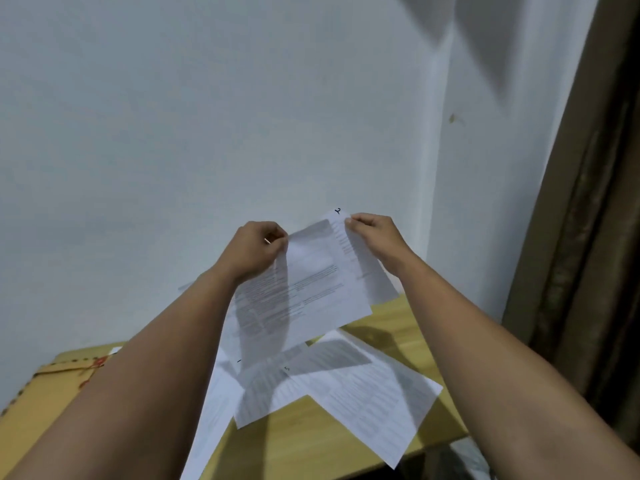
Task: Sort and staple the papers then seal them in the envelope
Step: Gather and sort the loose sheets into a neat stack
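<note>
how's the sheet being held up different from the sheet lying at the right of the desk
The held sheet hangs in the air, pinched at its top corners by the left hand and right hand; the right-hand sheet lies flat on the desk, untouched. The held sheet shows a handwritten 2 at its top corner; the right-hand sheet shows no clear number. Both are white printed pages.

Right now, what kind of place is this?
Probably a room at home or a small office: a wooden desk pushed into a corner of plain white walls, and a brown curtain at right.

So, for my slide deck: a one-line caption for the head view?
Both hands, left and right, lift a sheet above loose papers.
</note>
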Action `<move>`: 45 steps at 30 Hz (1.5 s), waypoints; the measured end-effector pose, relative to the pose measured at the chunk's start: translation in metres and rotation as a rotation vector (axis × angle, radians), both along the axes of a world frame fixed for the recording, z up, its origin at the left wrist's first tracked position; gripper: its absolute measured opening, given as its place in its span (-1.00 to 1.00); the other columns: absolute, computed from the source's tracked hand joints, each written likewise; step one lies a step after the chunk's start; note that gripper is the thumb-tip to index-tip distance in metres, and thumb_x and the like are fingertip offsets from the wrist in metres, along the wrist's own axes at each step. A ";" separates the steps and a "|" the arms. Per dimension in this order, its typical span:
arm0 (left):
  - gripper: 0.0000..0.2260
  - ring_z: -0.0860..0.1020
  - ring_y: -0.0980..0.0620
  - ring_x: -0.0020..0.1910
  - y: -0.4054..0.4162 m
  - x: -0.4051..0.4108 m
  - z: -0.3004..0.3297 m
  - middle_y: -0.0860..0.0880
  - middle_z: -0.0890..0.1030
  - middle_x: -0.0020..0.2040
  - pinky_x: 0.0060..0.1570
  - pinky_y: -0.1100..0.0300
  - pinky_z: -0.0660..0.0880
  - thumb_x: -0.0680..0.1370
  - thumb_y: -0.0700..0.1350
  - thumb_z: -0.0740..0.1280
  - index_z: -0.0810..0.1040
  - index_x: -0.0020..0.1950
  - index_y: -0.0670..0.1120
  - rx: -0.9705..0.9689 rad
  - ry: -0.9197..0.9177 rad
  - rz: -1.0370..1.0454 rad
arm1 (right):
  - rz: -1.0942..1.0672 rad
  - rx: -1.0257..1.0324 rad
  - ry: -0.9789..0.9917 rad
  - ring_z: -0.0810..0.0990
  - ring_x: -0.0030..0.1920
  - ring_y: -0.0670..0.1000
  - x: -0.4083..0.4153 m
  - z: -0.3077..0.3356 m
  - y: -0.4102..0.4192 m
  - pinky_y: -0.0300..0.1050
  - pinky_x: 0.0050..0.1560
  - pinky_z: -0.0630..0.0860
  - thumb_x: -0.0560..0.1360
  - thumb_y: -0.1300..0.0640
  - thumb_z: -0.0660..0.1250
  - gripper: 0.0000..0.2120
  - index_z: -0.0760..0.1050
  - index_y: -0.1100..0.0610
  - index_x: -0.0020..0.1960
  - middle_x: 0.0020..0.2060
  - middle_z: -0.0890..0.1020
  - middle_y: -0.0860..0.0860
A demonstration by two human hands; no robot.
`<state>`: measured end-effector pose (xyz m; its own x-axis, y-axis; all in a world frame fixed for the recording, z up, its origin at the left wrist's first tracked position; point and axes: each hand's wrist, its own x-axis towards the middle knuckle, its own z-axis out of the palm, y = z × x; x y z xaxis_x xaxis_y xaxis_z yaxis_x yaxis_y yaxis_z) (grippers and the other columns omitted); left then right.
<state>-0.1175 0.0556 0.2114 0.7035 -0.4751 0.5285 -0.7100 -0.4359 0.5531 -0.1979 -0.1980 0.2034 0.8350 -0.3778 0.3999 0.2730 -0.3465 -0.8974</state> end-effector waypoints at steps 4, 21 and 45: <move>-0.87 0.62 0.10 -0.11 0.027 -0.002 -0.011 0.08 0.67 -0.11 -0.13 0.21 0.49 0.59 -0.09 0.33 0.67 -0.07 -0.01 -0.024 0.021 0.051 | 0.141 0.165 0.050 0.73 0.10 0.11 0.007 -0.020 0.038 0.07 0.20 0.63 0.64 0.09 0.42 -0.80 0.73 0.17 0.14 0.12 0.76 0.15; -0.93 0.50 0.14 0.19 0.045 0.005 -0.069 0.15 0.57 0.20 0.19 0.11 0.39 0.53 -0.04 0.39 0.65 -0.12 0.02 -0.051 0.181 0.065 | 0.307 0.287 0.202 0.74 0.02 0.14 0.014 -0.083 0.075 0.04 0.12 0.64 0.66 0.08 0.39 -0.77 0.70 0.21 0.18 0.10 0.76 0.18; -0.97 0.57 0.11 -0.30 0.013 0.013 -0.116 0.00 0.66 -0.13 -0.40 0.41 0.42 0.49 -0.15 0.41 0.62 -0.15 -0.03 0.048 0.280 0.013 | 0.097 0.336 0.077 0.75 0.12 0.16 0.024 -0.156 0.058 0.14 0.31 0.62 0.57 0.14 0.51 -0.85 0.74 0.21 0.08 0.02 0.78 0.14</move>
<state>-0.1043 0.0690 0.0958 0.8250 -0.4851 0.2899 -0.5269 -0.4747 0.7050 -0.1735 -0.1398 0.0474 0.8963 -0.3953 0.2011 0.2172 -0.0041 -0.9761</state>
